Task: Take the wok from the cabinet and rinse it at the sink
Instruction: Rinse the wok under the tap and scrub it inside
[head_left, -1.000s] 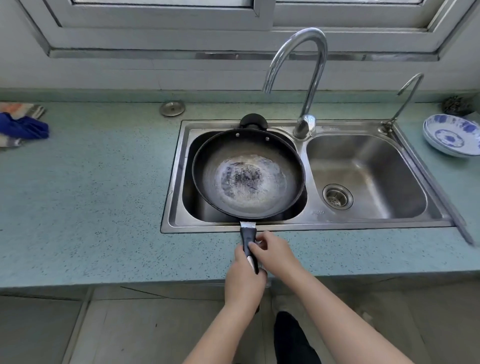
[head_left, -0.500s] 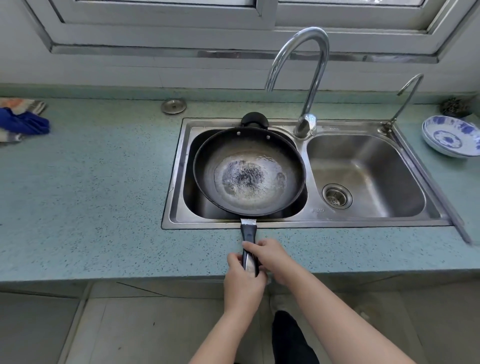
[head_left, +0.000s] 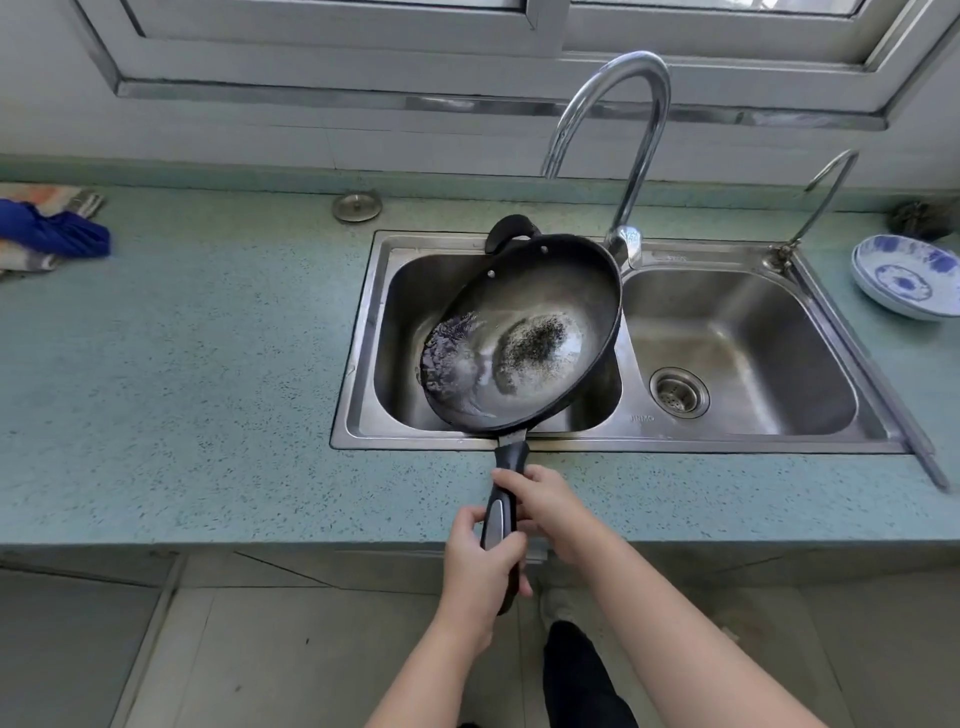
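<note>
So the wok (head_left: 524, 332) is tipped over the left basin (head_left: 400, 291) of the sink, left rim low, with water pooled on that side. My guess is a pour-off to the left comes next. Its handle (head_left: 511, 457) runs straight back toward me across the sink's near edge, so the bowl sits directly far of both hands. My right hand (head_left: 545, 504) wraps the handle nearer the bowl, and my left hand (head_left: 480, 566) clamps the near end.
</note>
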